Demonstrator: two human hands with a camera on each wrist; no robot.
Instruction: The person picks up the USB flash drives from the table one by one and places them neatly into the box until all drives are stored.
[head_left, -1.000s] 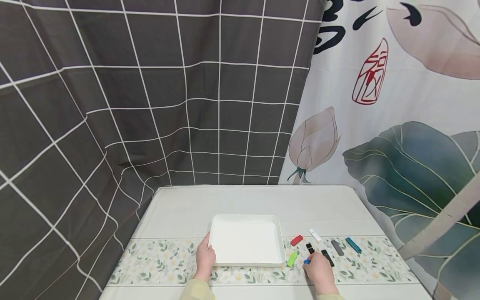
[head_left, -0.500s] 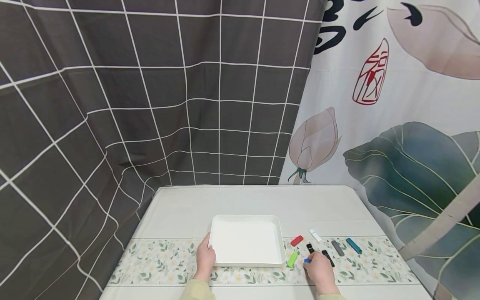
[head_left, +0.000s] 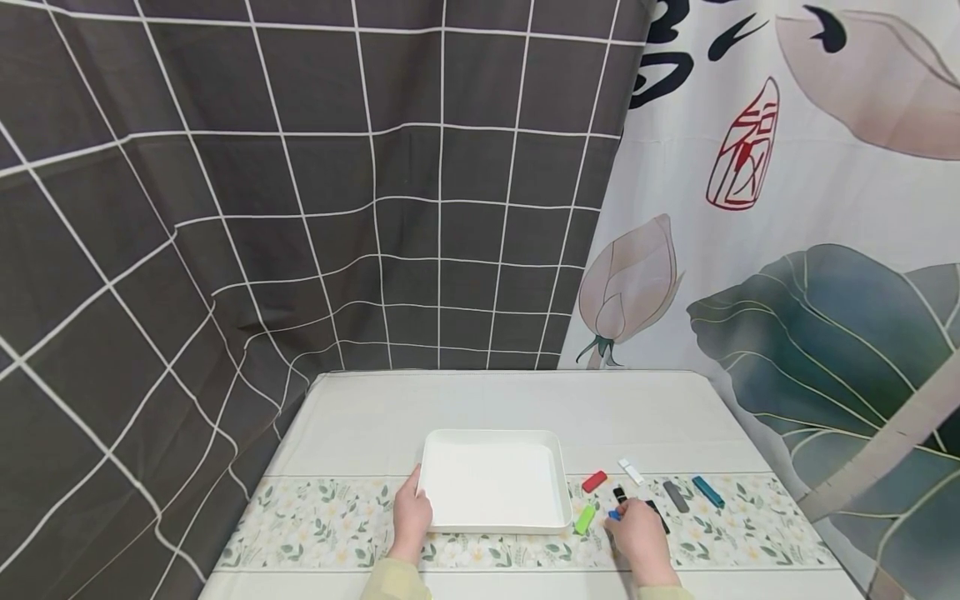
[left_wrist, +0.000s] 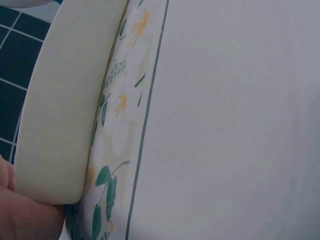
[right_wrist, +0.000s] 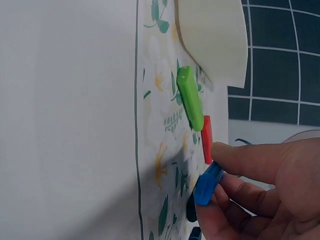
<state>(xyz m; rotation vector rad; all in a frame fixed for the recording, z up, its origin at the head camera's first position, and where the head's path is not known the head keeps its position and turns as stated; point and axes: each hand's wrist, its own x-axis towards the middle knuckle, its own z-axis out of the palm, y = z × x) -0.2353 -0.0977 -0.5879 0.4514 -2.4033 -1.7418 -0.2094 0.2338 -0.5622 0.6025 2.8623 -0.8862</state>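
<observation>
A white rectangular tray [head_left: 491,529] lies on the table. My left hand [head_left: 410,514] grips its left side, and in the left wrist view the thumb [left_wrist: 35,217] is against the tray's corner. Just right of the tray, my right hand [head_left: 641,537] pinches a small blue USB flash drive [right_wrist: 208,185] between thumb and fingers. Around that hand lie similar small sticks: green [head_left: 584,519], red [head_left: 594,482], white [head_left: 631,472], grey [head_left: 676,497] and teal [head_left: 708,492]. One black stick [head_left: 619,494] shows beyond the fingertips; another black stick [head_left: 663,521] is partly hidden by the hand.
A floral strip [head_left: 322,521] runs across the white table [head_left: 375,408]. A dark checked curtain [head_left: 405,292] hangs behind and on the left. On the right hangs a white curtain [head_left: 652,192] printed with lotus flowers.
My right hand has shifted very slightly up with the blue flash drive in its fingers, covering more of one black stick. My left hand and the tray stay in place.
</observation>
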